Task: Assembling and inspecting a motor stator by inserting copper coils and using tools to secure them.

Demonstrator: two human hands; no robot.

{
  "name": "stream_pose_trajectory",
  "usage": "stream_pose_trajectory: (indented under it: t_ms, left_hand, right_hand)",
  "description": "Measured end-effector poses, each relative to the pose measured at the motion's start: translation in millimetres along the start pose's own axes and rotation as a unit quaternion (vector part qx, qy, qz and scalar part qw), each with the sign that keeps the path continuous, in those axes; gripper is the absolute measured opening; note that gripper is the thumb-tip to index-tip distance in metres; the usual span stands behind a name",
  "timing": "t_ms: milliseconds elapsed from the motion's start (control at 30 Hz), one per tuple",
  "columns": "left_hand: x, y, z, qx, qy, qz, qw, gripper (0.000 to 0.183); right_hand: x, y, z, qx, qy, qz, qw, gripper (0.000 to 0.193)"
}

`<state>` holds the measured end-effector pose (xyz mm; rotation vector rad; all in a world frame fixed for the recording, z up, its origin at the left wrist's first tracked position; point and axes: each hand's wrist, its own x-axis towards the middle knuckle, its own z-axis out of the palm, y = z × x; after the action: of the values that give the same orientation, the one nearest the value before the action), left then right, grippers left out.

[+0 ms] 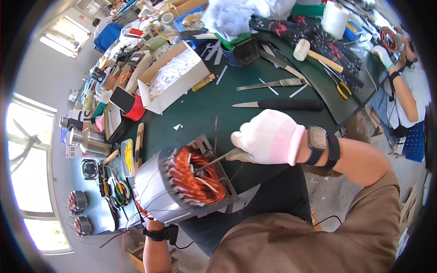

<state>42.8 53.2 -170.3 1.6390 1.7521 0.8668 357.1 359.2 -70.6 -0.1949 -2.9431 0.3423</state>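
A motor stator in a smooth grey metal housing (151, 182) lies on its side at the table's near edge. Its copper windings (210, 187) face right, with white strips between the coils. My right hand (268, 139), in a white and pink glove, is closed round a thin metal rod (214, 162). The rod's far end reaches inside the ring of windings. My left hand (154, 224) is mostly behind the near side of the housing, and its fingers are hidden. Thin dark lead wires (157, 200) run across the housing.
Beyond my right hand lie a black-handled knife (291, 105), scissors (273, 84), a mallet (318, 55) and yellow-handled pliers (339, 85). A box of white strips (157, 102) stands farther back. Small stators (78, 201) and a steel flask (95, 141) are at left. Another person (405, 91) works at far right.
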Motion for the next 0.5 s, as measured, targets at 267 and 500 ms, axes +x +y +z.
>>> stream_pose_trajectory:
  t_ms: [267,500]
  left_hand:
    - [-33.6,-5.0,-12.7,-0.026,-0.003,-0.079,0.997,0.085]
    - [-53.1,-24.0,-17.0,-0.086,0.028,-0.081,0.993,0.083]
  right_hand:
    - [-8.3,18.3,5.1,0.035,-0.003,-0.010,0.999,0.015]
    - [-15.9,11.3,2.0,-0.033,0.035,-0.007,0.999,0.016]
